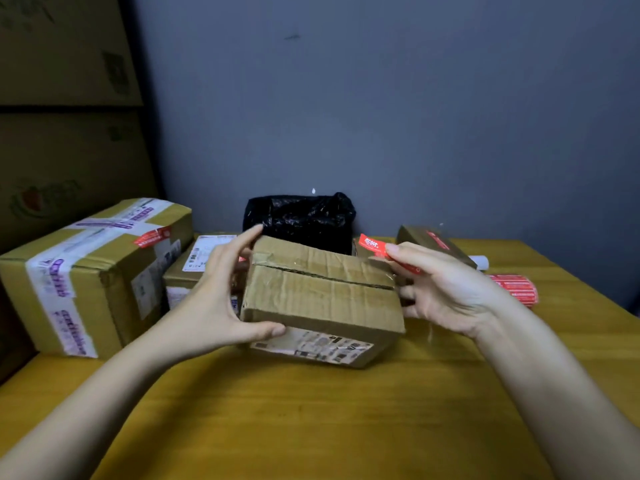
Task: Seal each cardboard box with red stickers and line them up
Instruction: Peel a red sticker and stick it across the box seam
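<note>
The left hand (221,299) grips the left end of a small cardboard box (322,299), thumb curled under its near edge and fingers reaching over its far top corner. The box is tilted toward the viewer, its lower near edge at or just above the desk (311,410); I cannot tell whether it touches. Its top flaps are closed with a dark seam running between them, and a white shipping label (311,342) shows on its near face.

The right hand (446,289) is at the right end of the box, pinching a red sticker (374,245) between thumb and forefinger just above the box's far right corner; its remaining fingers curl near the box's right side.

Left of the left hand stands a large taped carton (93,275) bearing a red sticker of its own, and between that carton and the left hand sits a smaller labelled box (194,268), partly hidden. Beyond both hands, against the wall, lies a black plastic bag (301,220). Beyond the right hand rests another brown box (436,244) with a red sticker, and to the right of that hand lies a red sticker roll (516,289).
</note>
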Available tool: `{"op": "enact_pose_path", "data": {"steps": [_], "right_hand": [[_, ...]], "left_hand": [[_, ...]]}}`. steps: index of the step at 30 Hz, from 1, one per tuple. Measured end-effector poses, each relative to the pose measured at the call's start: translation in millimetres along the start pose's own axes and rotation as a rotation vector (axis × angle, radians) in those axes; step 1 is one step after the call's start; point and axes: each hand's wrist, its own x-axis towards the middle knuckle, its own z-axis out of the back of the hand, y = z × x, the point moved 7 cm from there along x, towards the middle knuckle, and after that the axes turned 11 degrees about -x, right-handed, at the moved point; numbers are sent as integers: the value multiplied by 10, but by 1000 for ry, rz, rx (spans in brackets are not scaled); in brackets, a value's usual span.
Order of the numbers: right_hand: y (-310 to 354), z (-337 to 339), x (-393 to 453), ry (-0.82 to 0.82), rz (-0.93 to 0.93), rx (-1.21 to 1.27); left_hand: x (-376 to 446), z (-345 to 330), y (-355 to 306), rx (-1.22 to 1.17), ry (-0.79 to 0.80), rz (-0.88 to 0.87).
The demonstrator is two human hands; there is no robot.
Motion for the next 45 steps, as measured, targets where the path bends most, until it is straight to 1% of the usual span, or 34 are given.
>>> {"op": "enact_pose_path", "data": {"steps": [3,5,9,11,16,23,27,32,34,37,38,39,40,43,45], "right_hand": [[16,95,-20,-61,36,-17],[40,133,-42,-115,83,-83],[142,299,-120,-399,270,-301],[200,325,-159,-455,354,-319],[213,242,-140,-381,402,-405],[209,183,-22,-325,413,-450],[235,136,42,-285,425,-458],[252,64,126,-255,415,-480],[262,29,162,-231,412,-491],[302,-9,224,-199,405,-475],[324,-30,243,-182,403,-478],[351,-55,265,-164,406,-491],[386,-79,281,-145,415,-508],[516,-158,326,-94,442,-533],[591,-188,370,-76,449,-551]], "left_hand": [[20,-144,99,-118,-11,70],[19,-244,185,-199,-8,135],[35,-389,336,-267,-13,199],[35,-447,399,-286,-3,224],[21,-558,458,-281,19,243],[-4,-633,466,-251,43,219],[-44,-635,497,-273,48,249],[-98,-603,460,-267,109,245],[-61,-490,320,-225,51,179],[123,-211,-67,-142,-158,-84],[223,-150,-177,-140,-187,-136],[341,-130,-260,-157,-177,-144],[477,-141,-313,-192,-140,-109],[827,-242,-327,-370,0,101],[971,-286,-336,-431,46,184]]}}
